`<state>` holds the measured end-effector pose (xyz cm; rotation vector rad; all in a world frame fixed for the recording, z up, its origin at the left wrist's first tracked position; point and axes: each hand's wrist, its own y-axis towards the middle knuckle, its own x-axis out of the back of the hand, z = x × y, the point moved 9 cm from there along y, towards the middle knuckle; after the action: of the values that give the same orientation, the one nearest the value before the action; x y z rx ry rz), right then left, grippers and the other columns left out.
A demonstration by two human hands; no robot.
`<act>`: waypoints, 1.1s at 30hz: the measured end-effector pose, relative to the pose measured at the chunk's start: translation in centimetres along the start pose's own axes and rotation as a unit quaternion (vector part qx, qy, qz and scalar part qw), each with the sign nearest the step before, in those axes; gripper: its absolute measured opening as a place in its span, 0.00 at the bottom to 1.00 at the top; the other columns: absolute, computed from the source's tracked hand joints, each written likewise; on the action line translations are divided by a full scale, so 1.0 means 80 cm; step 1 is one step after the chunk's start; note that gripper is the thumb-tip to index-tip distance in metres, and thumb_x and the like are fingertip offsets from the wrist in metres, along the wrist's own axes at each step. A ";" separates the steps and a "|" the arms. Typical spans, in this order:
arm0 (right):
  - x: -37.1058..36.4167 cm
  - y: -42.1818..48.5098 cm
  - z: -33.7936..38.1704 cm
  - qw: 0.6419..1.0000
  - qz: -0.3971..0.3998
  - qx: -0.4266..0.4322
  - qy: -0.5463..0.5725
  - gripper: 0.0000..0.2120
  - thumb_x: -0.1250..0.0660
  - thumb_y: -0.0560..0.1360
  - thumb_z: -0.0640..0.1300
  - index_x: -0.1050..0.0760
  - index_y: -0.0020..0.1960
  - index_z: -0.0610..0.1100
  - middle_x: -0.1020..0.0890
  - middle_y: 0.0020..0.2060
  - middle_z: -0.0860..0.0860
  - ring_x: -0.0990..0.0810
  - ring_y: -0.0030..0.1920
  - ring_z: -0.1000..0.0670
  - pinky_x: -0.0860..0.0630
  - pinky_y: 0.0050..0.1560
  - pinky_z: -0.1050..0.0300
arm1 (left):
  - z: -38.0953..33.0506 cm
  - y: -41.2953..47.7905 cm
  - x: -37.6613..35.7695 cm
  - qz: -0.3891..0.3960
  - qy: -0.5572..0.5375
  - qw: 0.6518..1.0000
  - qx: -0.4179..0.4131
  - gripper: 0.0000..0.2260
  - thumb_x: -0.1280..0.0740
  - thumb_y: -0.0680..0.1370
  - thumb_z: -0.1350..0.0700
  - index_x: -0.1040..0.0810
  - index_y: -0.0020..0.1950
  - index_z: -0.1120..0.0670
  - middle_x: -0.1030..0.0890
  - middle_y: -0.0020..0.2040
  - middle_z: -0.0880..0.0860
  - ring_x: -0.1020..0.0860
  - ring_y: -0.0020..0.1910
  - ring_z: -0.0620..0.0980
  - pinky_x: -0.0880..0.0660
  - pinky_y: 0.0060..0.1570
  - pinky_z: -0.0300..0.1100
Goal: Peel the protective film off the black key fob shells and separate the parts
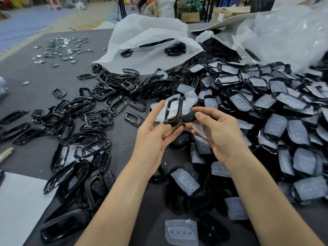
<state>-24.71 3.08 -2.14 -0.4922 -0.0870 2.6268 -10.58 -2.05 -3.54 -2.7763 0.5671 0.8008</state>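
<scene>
Black plastic pretty much everywhere on this grey table (35,77). The left hand (156,134) is palm-up, index finger sticking out straight, with the other fingertips pinching the bottom end of a black frame (173,112). It's a rounded-rectangle ring, hollow in the middle, standing upright. The right hand (218,135) is curled, thumb pressed on a smaller black part (189,117) just beside the frame, and a bit of cloudy translucent film (201,130) sits against its fingers. More milky film shows right behind the frame, but I can't tell if it's attached.

On the right there's a big heap of covered shells (266,107), each wearing a frosted, dimpled film. On the left is a scatter of bare frames (99,110), shiny and open-centred. Behind that is a crinkly white plastic bag (147,41), and further left some small glinting metal bits (62,48). One loose film (181,231) with four button dimples lies flat near the bottom edge.
</scene>
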 end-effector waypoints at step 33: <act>-0.007 -0.001 -0.010 0.999 -0.003 0.009 -0.046 0.02 0.31 0.75 0.38 0.20 0.46 0.42 0.19 0.30 0.50 0.23 0.27 0.55 0.27 0.28 0.65 | -0.003 -0.009 -0.013 -0.003 0.160 0.987 -0.029 0.19 0.45 0.79 0.72 0.20 0.56 0.54 0.14 0.42 0.53 0.15 0.44 0.49 0.21 0.41 0.34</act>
<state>-23.92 2.87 -2.64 -0.3647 -0.0951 2.6415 -11.00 -1.14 -2.71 -2.9804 0.5940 0.3738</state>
